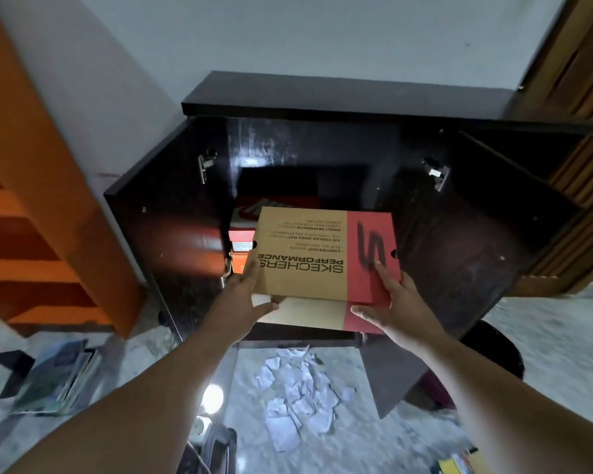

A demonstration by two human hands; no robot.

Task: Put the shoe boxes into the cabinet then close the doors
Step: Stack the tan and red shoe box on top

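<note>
Both hands, left hand [245,295] and right hand [396,302], grip the Skechers shoe box [322,254] at frame centre; the open cabinet [322,104] behind holds an orange shoe box [245,213].

On the box lid [322,254] I read "SKECHERS PERFORMANCE", upside down to me, with smaller lines beyond it: "LIGHTWEIGHT", "AIR COOLED GOGA MAT", "HIGHLY RESPONSIVE". A large black "S" sits on its red end. The orange box [254,213] behind carries white lettering I can't make out.
</note>
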